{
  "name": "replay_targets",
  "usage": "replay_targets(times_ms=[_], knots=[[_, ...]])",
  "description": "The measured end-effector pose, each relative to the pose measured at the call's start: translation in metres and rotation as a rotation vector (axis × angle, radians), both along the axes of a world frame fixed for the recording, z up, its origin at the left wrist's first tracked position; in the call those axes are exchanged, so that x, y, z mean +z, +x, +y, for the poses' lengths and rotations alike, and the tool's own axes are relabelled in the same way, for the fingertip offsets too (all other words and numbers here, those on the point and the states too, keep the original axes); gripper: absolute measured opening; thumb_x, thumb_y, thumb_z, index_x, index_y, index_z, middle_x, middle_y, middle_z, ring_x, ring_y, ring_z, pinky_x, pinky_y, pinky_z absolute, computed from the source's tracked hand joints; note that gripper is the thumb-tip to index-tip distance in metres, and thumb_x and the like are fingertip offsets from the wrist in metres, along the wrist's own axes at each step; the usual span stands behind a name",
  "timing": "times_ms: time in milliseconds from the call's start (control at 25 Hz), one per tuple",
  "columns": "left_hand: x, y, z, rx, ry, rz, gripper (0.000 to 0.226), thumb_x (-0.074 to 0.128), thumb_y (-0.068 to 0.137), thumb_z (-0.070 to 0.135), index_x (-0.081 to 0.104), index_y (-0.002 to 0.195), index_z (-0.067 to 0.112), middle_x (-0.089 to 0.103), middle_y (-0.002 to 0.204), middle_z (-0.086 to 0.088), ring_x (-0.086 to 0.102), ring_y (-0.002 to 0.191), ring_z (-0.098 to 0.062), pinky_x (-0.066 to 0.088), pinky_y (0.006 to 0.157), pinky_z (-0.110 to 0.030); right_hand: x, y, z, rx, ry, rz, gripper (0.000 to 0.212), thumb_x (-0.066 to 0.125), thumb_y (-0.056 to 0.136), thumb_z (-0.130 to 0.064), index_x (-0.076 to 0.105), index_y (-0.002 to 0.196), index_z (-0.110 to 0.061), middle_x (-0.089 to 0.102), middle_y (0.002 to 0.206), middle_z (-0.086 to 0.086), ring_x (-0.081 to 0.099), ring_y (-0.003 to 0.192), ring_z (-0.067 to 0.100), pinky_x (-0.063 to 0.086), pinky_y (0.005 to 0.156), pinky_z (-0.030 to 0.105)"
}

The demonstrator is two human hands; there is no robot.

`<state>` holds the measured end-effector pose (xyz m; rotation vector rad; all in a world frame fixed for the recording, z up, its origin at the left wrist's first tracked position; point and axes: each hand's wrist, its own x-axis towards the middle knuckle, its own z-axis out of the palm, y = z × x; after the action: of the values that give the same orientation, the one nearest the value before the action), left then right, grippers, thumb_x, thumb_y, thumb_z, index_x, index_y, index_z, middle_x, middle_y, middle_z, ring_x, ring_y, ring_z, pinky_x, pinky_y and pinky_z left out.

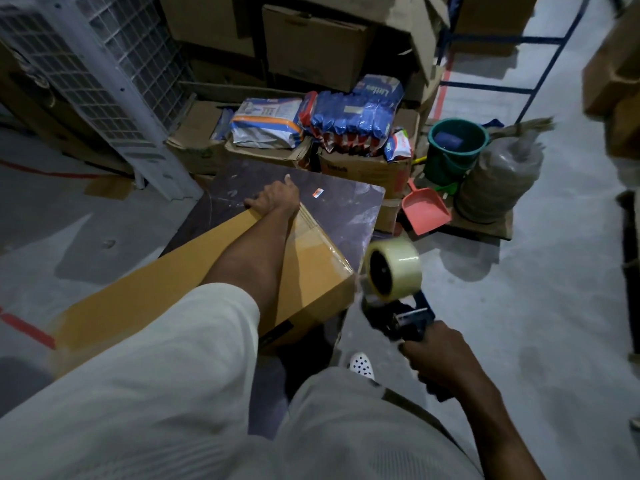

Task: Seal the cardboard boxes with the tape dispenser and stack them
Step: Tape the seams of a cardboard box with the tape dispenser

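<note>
The cardboard box (311, 271) lies on the dark counter (346, 202), with your left hand (275, 199) reaching across its top and the fingers (252, 203) curled over its far edge. Your right hand (440, 355) is closed round the handle of the tape dispenser (398, 292), whose clear roll sits just beside the box's near right corner. Beyond the counter, a red dustpan (426, 211) and a green bucket (457, 147) stand on the floor, near stacked cartons (363, 171) carrying blue packets (353, 116).
</note>
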<state>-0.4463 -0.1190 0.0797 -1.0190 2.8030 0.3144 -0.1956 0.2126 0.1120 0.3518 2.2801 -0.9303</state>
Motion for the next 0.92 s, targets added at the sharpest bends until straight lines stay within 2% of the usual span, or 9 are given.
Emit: replay_targets(times_ms=[80, 160, 320, 400, 520, 640, 760, 920], knots=[[-0.002, 0.0, 0.0, 0.011, 0.006, 0.015, 0.073, 0.015, 0.105, 0.056, 0.063, 0.131, 0.008, 0.057, 0.14, -0.021, 0.048, 0.134, -0.042, 0.015, 0.114, -0.063, -0.02, 0.02, 0.009, -0.039, 0.114, -0.036, 0.017, 0.066, 0.086, -0.027, 0.065, 0.082, -0.011, 0.072, 0.069, 0.01, 0.07, 0.052, 0.025, 0.06, 0.049, 0.035], [-0.004, 0.001, 0.003, 0.006, -0.013, 0.077, 0.072, 0.015, 0.107, 0.053, 0.066, 0.127, 0.007, 0.061, 0.136, -0.02, 0.049, 0.132, -0.041, 0.015, 0.115, -0.062, -0.034, 0.032, 0.014, -0.082, 0.092, -0.075, 0.02, 0.066, 0.085, -0.026, 0.068, 0.079, -0.008, 0.072, 0.063, 0.009, 0.069, 0.05, 0.023, 0.062, 0.055, 0.039], [-0.008, 0.013, 0.006, -0.148, -0.071, 0.185, 0.062, 0.021, 0.109, 0.042, 0.069, 0.118, 0.004, 0.066, 0.127, -0.02, 0.053, 0.129, -0.037, 0.02, 0.117, -0.057, -0.038, 0.011, -0.004, -0.169, 0.003, 0.006, 0.022, 0.066, 0.083, -0.026, 0.068, 0.076, -0.005, 0.071, 0.061, 0.011, 0.068, 0.046, 0.026, 0.054, 0.043, 0.03], [-0.008, 0.015, 0.001, -0.209, -0.025, 0.169, 0.059, 0.024, 0.108, 0.042, 0.068, 0.119, 0.002, 0.065, 0.127, -0.022, 0.055, 0.127, -0.037, 0.024, 0.116, -0.055, -0.039, -0.002, -0.012, -0.133, 0.056, 0.049, 0.025, 0.063, 0.082, -0.031, 0.068, 0.073, -0.008, 0.071, 0.06, 0.008, 0.068, 0.047, 0.026, 0.058, 0.048, 0.033], [-0.012, 0.016, -0.006, -0.251, 0.012, 0.184, 0.058, 0.026, 0.108, 0.039, 0.068, 0.117, 0.0, 0.066, 0.125, -0.024, 0.058, 0.121, -0.039, 0.033, 0.11, -0.049, -0.043, -0.015, -0.018, -0.112, 0.155, 0.102, 0.028, 0.06, 0.083, -0.039, 0.065, 0.077, -0.012, 0.069, 0.071, 0.007, 0.067, 0.064, 0.03, 0.06, 0.067, 0.04], [-0.011, 0.014, -0.004, -0.2, 0.023, 0.241, 0.055, 0.029, 0.107, 0.038, 0.07, 0.114, 0.001, 0.069, 0.119, -0.024, 0.062, 0.114, -0.039, 0.041, 0.1, -0.044, -0.039, -0.049, -0.037, -0.089, 0.178, 0.212, 0.025, 0.064, 0.087, -0.034, 0.064, 0.094, -0.01, 0.069, 0.089, 0.014, 0.062, 0.082, 0.037, 0.046, 0.071, 0.034], [-0.008, 0.015, -0.001, -0.165, -0.002, 0.254, 0.054, 0.03, 0.103, 0.036, 0.072, 0.11, 0.002, 0.071, 0.115, -0.022, 0.065, 0.11, -0.038, 0.044, 0.098, -0.042, -0.049, -0.108, -0.061, -0.075, 0.191, 0.328, 0.041, 0.069, 0.083, -0.04, 0.067, 0.108, -0.008, 0.071, 0.11, 0.021, 0.066, 0.104, 0.042, 0.05, 0.081, 0.039], [-0.003, 0.017, 0.004, -0.147, 0.041, 0.208, 0.05, 0.035, 0.101, 0.035, 0.07, 0.114, 0.001, 0.068, 0.121, -0.023, 0.062, 0.115, -0.039, 0.043, 0.099, -0.042, -0.079, -0.177, -0.094, 0.059, 0.231, 0.305, 0.043, 0.077, 0.075, -0.039, 0.07, 0.105, -0.009, 0.071, 0.108, 0.018, 0.069, 0.101, 0.038, 0.046, 0.072, 0.034]])
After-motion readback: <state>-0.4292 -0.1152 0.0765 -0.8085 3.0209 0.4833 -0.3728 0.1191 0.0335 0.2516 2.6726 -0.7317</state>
